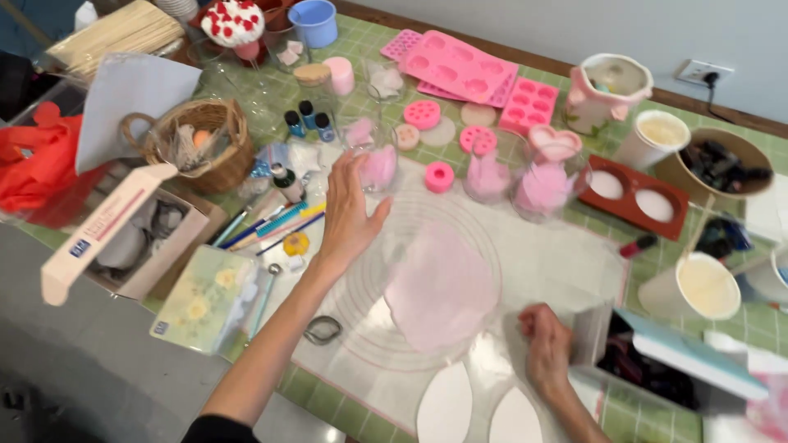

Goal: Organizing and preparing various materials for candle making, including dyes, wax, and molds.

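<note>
The left hand (349, 215) is stretched out flat over the white mat (566, 262), fingers spread wide and holding nothing, its fingertips just short of a clear cup with pink filling (377, 168). The right hand (546, 344) rests near the mat's near right edge, fingers curled in; the picture is blurred there, so I cannot tell whether it grips anything or only presses down beside the open dark box (648, 365).

Between the 2 hands lies a rolled-out pink sheet (439, 287), flat in the middle of the mat's printed circles. It looks whole and uncut. 2 white leaf-shaped pieces (447, 406) lie at the near edge, and a metal cutter (322, 330) sits on the mat's near left side, touched by neither hand.

As a judgement: the rolling of the pink sheet seems done, and cutting or shaping it remains. Farther off, 2 more clear cups (513, 184) hold pink stuff, and pink moulds (460, 66) lie at the far side, apparently unfilled. A brown mould (632, 197) on the right holds 2 white rounds. To the left are a basket (197, 139), small bottles (310, 121), pens (275, 223) and an open carton (123, 238).
</note>
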